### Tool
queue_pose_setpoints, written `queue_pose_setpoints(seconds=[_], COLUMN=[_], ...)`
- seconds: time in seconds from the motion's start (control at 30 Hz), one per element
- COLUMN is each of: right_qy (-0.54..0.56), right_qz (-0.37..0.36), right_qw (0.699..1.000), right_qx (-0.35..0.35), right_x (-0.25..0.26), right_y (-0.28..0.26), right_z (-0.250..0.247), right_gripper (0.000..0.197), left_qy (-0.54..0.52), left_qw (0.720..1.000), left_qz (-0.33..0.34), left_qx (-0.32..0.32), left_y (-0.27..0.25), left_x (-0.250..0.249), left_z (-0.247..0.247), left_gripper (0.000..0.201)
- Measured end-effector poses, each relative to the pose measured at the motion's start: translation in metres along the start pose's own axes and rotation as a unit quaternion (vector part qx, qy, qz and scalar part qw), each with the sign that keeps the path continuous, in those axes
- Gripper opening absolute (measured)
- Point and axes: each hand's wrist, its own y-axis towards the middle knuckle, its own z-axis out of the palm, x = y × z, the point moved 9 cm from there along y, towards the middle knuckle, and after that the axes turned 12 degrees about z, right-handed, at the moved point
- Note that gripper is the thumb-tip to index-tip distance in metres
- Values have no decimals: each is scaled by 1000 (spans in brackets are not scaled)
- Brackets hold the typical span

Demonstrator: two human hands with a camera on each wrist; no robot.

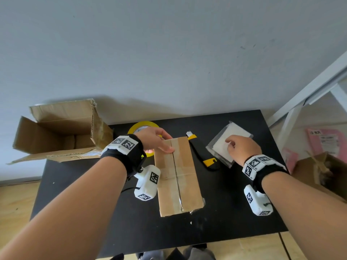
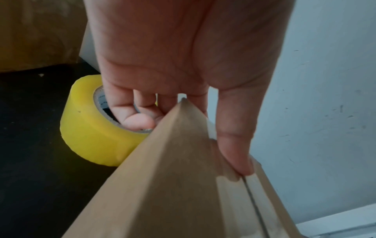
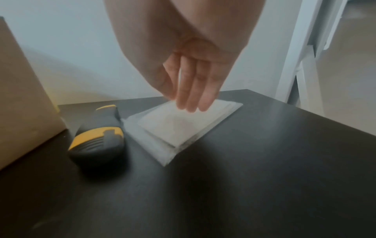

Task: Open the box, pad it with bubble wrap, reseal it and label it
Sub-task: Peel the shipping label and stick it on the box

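A black worktop (image 1: 75, 194) stands against a pale wall, and a large open carton (image 1: 62, 128) rests at its far left corner, flaps splayed and hanging past the edge. In the middle of the worktop lies the box (image 1: 178, 177), long and narrow, its flaps closed and a strip of clear tape running down the centre seam (the near end looks crumpled and shiny). The left hand (image 1: 155, 140) grips the far left corner of the box: the thumb lies straight along the top at the seam, the other fingers curl down over the far end. Just behind that hand sits a yellow tape roll (image 2: 91, 128), touching or nearly touching the box's side. To the right of the box, a black and yellow utility knife (image 1: 204, 156) lies on the worktop, and beyond it a stack of white labels (image 1: 223, 145) in a clear sleeve. The right hand (image 1: 242, 149) hovers over the labels, fingers straight and held together, tips at the stack's top sheet; whether they touch it, I cannot tell.
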Motion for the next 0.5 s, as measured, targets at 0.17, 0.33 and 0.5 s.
queue_pose_setpoints(seconds=[0.17,0.33,0.5], right_qy=[-32,1,-67], right_qz=[48,100,141], right_qw=[997,993,986], right_qx=[53,67,54], right_x=[-13,-24,-22], right_y=[29,52,43], right_z=[20,19,21], right_gripper=[86,81,72], left_qy=[-12,-8,-13], left_qw=[1000,1000,999], left_qz=[-7,-12,-24], left_qx=[8,18,34], left_y=[4,7,9], left_x=[3,5,7], left_z=[1,2,3], left_gripper=[45,52,62])
